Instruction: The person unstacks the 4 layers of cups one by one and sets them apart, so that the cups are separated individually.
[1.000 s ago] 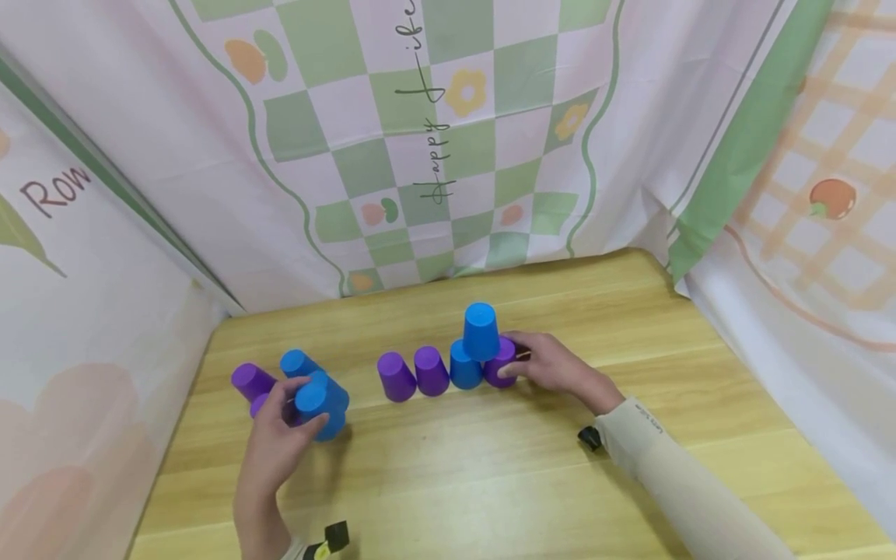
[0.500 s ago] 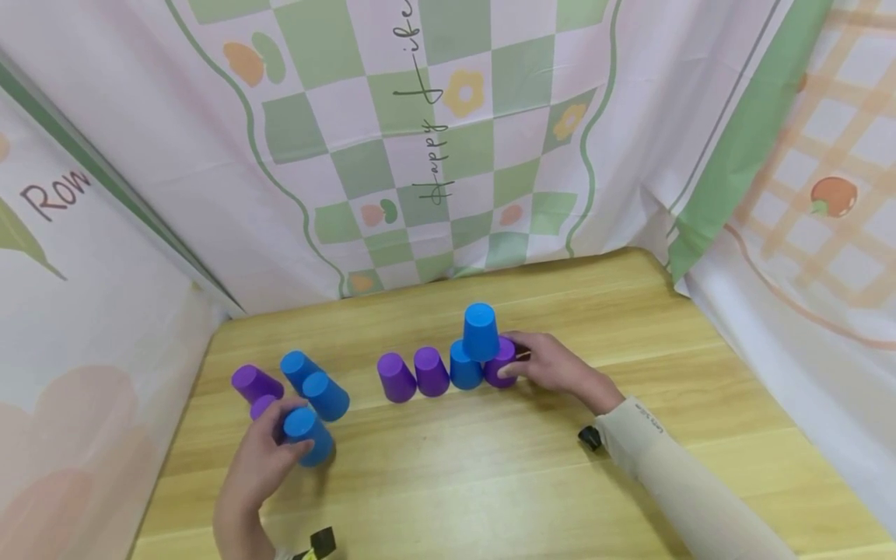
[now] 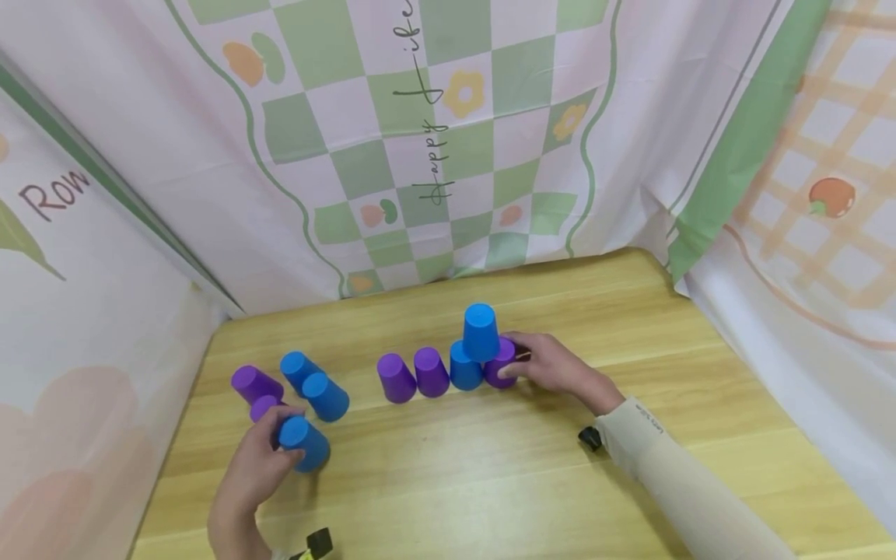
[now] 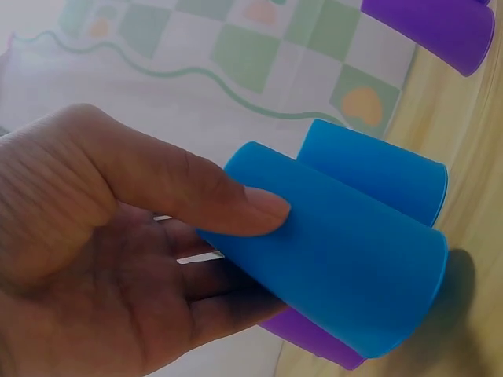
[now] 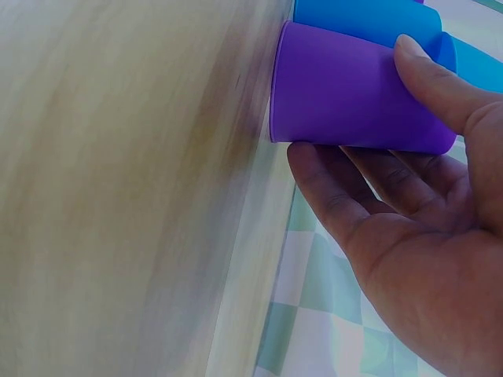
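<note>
Pinches a blue cup (image 3: 309, 445) in the left hand (image 3: 255, 467) and grips the purple end cup (image 3: 498, 372) in the right hand (image 3: 556, 365), likely to brace the stacked cup (image 3: 481, 332).

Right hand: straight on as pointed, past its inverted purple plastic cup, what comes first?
Beyond the purple cup, the right hand would likely meet the inverted lower blue plastic cup alongside; any gap between them is unclear.

Blue cups (image 3: 481, 333): five visible. Purple cups (image 3: 397, 379): five. One left hand (image 3: 255, 463), one right hand (image 3: 553, 364). One bench (image 3: 448, 482).
</note>
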`<move>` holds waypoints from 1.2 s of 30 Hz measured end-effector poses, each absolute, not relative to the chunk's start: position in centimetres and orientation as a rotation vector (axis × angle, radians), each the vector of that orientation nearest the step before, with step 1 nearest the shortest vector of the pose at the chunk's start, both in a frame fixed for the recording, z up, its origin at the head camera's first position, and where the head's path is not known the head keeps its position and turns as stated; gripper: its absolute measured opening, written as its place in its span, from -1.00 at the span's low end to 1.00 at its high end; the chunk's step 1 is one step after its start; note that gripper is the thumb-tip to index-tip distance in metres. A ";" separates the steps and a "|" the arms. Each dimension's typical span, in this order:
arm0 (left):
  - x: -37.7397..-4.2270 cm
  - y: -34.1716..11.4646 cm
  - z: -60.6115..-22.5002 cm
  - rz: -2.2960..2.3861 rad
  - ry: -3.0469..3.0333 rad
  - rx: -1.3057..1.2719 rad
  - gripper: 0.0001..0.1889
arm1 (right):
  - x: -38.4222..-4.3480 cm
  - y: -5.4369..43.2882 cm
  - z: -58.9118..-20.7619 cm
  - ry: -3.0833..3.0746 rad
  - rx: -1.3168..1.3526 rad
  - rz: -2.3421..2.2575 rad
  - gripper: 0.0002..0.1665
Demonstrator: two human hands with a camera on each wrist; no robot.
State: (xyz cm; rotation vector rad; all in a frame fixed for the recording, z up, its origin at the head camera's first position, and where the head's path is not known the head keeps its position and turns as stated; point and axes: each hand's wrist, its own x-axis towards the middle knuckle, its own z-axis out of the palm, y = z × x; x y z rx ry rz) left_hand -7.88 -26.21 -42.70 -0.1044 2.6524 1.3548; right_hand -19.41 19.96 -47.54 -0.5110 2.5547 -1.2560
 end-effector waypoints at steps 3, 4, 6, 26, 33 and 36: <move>-7.9 -26.3 -42.8 1.333 2.648 -0.123 -0.38 | -19.4 20.0 -47.6 2.560 -0.519 -1.252 -0.36; -7.9 -26.4 -42.8 1.324 2.645 -0.132 -0.38 | -19.4 20.0 -47.6 2.561 -0.521 -1.251 -0.36; -7.9 -26.4 -42.8 1.291 2.644 -0.157 -0.38 | -19.5 20.0 -47.6 2.560 -0.522 -1.251 -0.37; -8.5 -26.6 -43.2 1.129 2.632 -0.217 -0.35 | -19.4 20.0 -47.6 2.569 -0.515 -1.251 -0.38; -8.6 -26.6 -43.2 1.119 2.622 -0.201 -0.31 | -19.5 19.9 -47.4 2.562 -0.520 -1.250 -0.38; -8.7 -26.7 -43.2 1.114 2.614 -0.206 -0.31 | -19.5 19.9 -47.5 2.568 -0.521 -1.242 -0.38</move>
